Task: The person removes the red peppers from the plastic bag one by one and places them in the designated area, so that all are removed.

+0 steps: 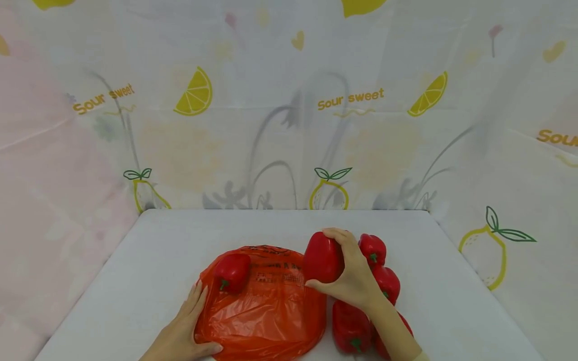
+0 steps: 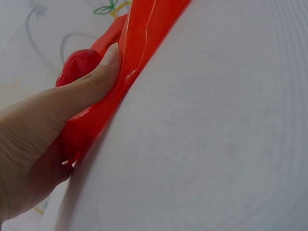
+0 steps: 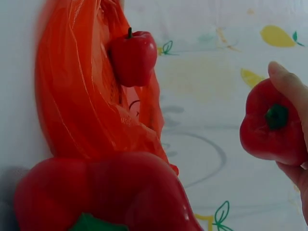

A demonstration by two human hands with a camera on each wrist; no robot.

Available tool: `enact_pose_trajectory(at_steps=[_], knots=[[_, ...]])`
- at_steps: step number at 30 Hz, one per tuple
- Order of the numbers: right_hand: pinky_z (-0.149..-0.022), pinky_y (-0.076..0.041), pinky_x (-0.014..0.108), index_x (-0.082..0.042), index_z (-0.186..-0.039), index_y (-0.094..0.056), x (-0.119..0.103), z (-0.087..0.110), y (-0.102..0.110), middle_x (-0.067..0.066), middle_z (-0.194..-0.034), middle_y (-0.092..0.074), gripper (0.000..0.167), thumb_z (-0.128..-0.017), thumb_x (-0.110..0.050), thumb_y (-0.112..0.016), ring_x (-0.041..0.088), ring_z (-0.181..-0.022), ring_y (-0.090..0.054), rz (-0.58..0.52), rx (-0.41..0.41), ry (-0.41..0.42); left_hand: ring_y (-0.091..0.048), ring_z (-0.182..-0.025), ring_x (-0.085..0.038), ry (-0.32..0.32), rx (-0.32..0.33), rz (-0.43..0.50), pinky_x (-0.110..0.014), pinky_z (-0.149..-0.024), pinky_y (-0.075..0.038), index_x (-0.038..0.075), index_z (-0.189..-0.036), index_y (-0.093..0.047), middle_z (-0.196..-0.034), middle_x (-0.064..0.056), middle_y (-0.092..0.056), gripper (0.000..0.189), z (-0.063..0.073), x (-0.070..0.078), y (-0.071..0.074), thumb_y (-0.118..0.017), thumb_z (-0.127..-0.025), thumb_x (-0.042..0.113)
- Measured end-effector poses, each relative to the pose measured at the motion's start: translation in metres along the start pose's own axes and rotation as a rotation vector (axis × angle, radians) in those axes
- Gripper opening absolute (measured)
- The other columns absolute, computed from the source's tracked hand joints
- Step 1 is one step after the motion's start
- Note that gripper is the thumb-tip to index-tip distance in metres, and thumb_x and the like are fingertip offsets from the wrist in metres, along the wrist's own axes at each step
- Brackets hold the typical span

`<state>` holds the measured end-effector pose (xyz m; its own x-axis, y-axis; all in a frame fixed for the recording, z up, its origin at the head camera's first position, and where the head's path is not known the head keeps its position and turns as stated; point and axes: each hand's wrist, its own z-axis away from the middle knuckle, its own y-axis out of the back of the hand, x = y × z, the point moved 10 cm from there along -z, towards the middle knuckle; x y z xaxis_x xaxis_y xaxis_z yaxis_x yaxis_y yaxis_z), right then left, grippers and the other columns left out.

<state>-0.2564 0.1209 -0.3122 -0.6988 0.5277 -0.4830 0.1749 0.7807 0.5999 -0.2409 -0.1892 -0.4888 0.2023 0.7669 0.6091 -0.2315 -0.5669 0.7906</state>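
An orange-red plastic bag (image 1: 266, 321) with dark print lies spread on the white table. One red bell pepper (image 1: 233, 271) with a green stem rests at its far left part. My left hand (image 1: 185, 321) lies along the bag's left edge, fingers fairly straight and thumb apart; the left wrist view shows its thumb (image 2: 94, 84) against the plastic. Over the bag's far right edge, my right hand (image 1: 354, 273) grips another red bell pepper (image 1: 321, 258) between thumb and fingers. In the right wrist view, that held pepper (image 3: 272, 127) shows its green stem end, raised off the table.
To the right of the bag stand several more red bell peppers (image 1: 352, 328), partly hidden under my right forearm. One large pepper (image 3: 106, 187) fills the bottom of the right wrist view. A lemon-printed cloth (image 1: 271, 125) hangs behind the table (image 1: 162, 250).
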Motion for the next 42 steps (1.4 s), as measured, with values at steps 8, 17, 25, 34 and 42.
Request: enact_pose_trajectory(at_steps=[8, 17, 25, 34, 42], knots=[[-0.085, -0.054, 0.042, -0.007, -0.139, -0.039, 0.009, 0.008, 0.017, 0.007, -0.137, -0.045, 0.095, -0.064, -0.034, -0.090, 0.022, -0.124, -0.044, 0.037, 0.029, 0.005, -0.018, -0.138, -0.051, 0.039, -0.017, 0.020, -0.062, -0.080, -0.050, -0.001, -0.153, -0.010, -0.159, -0.022, -0.001, 0.131, -0.002, -0.003, -0.002, -0.079, -0.062, 0.062], [-0.084, -0.054, 0.043, -0.006, -0.138, -0.039, 0.024, 0.019, 0.035, 0.008, -0.135, -0.046, 0.097, -0.060, -0.025, -0.093, 0.022, -0.121, -0.045, 0.078, 0.043, -0.035, -0.017, -0.138, -0.050, 0.036, -0.019, 0.013, -0.063, -0.082, -0.048, -0.002, -0.153, -0.010, -0.159, -0.022, -0.001, 0.130, 0.000, -0.001, -0.001, -0.078, -0.063, 0.063], [-0.083, -0.054, 0.036, -0.005, -0.137, -0.041, 0.033, 0.031, 0.052, 0.007, -0.133, -0.047, 0.099, -0.055, -0.020, -0.095, 0.019, -0.119, -0.046, 0.150, 0.073, -0.058, -0.019, -0.138, -0.051, 0.067, -0.022, 0.016, -0.064, -0.080, -0.048, 0.002, -0.154, -0.010, -0.159, -0.021, -0.002, 0.130, 0.000, -0.001, 0.000, -0.079, -0.062, 0.063], [-0.084, -0.050, 0.023, -0.005, -0.136, -0.043, 0.038, 0.040, 0.067, 0.006, -0.131, -0.049, 0.100, -0.053, -0.019, -0.096, 0.017, -0.116, -0.047, 0.223, 0.100, -0.072, -0.017, -0.138, -0.052, 0.040, -0.013, 0.005, -0.066, -0.079, -0.047, 0.004, -0.154, -0.008, -0.159, -0.020, -0.001, 0.130, 0.000, -0.001, 0.000, -0.078, -0.062, 0.065], [-0.081, -0.047, 0.014, -0.003, -0.135, -0.044, 0.043, 0.049, 0.083, 0.009, -0.129, -0.049, 0.101, -0.049, -0.012, -0.096, 0.019, -0.112, -0.049, 0.264, 0.138, -0.100, -0.023, -0.138, -0.047, 0.030, -0.004, 0.004, -0.059, -0.077, -0.052, 0.008, -0.155, -0.008, -0.161, -0.013, 0.000, 0.130, -0.001, 0.002, 0.001, -0.077, -0.062, 0.067]])
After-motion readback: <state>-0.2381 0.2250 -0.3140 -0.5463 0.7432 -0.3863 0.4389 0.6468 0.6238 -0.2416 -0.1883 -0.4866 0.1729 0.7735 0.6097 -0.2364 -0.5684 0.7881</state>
